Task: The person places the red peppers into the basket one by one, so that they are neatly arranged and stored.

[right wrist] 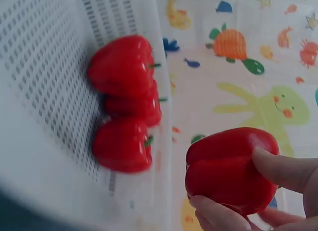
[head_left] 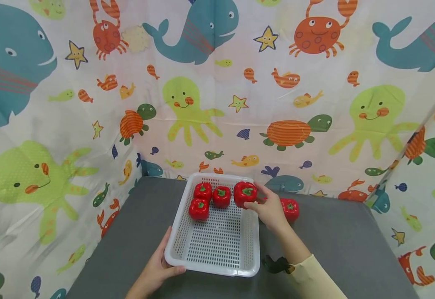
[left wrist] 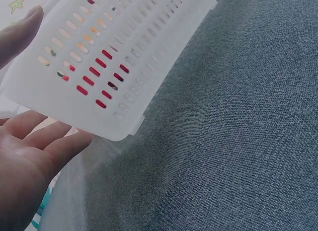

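My right hand grips a glossy red bell pepper with a green stem, held over the far right corner of a white perforated basket. In the right wrist view, thumb and fingers press opposite sides of this pepper. Inside the basket, three more red bell peppers sit close together toward the far left. My left hand holds the basket's near left corner. The left wrist view shows the thumb and fingers on either side of the basket's corner.
Another red bell pepper lies on the dark grey table right of the basket, partly behind my right hand. A dark strap hangs at my right wrist. A sea-animal printed curtain stands behind the table and along its sides.
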The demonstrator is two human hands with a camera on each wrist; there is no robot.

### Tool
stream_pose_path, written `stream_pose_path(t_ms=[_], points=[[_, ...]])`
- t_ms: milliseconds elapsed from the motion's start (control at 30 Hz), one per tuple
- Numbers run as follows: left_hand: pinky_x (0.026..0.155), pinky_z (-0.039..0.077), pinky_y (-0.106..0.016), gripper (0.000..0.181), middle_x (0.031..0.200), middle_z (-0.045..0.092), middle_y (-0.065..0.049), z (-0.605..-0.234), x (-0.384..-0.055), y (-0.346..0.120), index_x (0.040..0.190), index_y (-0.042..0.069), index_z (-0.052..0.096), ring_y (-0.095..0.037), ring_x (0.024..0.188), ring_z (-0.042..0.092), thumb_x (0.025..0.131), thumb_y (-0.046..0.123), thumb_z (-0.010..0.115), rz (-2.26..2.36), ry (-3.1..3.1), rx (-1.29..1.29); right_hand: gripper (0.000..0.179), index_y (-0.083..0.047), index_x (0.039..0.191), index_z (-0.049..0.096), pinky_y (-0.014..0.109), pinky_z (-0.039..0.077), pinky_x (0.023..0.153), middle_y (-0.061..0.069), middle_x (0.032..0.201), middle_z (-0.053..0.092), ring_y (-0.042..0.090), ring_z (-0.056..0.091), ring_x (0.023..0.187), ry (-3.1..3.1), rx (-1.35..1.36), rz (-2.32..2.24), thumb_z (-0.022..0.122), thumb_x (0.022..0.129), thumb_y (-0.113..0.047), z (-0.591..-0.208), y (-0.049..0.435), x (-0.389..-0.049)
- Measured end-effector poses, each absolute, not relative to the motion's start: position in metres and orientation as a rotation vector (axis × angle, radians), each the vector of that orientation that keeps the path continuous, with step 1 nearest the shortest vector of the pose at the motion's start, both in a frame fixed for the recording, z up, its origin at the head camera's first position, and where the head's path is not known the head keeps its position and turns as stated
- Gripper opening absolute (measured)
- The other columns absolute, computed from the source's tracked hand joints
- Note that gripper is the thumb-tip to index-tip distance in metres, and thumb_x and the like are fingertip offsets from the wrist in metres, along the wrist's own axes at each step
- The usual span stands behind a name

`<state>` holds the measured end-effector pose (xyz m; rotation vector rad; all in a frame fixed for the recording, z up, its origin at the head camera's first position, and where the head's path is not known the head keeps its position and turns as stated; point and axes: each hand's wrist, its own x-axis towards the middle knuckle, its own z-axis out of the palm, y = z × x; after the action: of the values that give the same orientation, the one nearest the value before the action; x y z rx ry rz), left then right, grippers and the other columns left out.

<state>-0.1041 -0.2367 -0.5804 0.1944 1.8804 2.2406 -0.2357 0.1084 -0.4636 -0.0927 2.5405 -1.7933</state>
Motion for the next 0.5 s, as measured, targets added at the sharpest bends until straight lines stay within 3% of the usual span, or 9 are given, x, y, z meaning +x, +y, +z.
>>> stream_pose_path(t_ms=[233,500], points=[[0.099,0.053,-0.037,0.116,0.170,0.008,-0.010,-0.580,-0.103,-0.236,0.163,0.031,-0.002,-0.051,0.142,0.033,0.085,-0.004,0.077,2.247,1.863,0.191,0.084,-0.014,0.156,0.038,0.052,0.054,0.096,0.017,0.155,0.043,0.044,0.056,0.129,2.486,-0.064,-1.725,0.081,0.084,-0.013,-0.474,0.072,-0.248],[0.099,0.053,-0.036,0.115,0.169,0.009,-0.010,-0.582,-0.104,-0.237,0.163,0.033,0.001,-0.050,0.142,0.035,0.085,-0.003,0.077,2.241,1.885,0.182,0.077,-0.007,0.149,0.046,0.056,0.051,0.101,0.019,0.145,0.053,0.040,0.055,0.127,2.481,0.013,-1.620,0.082,0.080,-0.006,-0.496,0.041,-0.255]])
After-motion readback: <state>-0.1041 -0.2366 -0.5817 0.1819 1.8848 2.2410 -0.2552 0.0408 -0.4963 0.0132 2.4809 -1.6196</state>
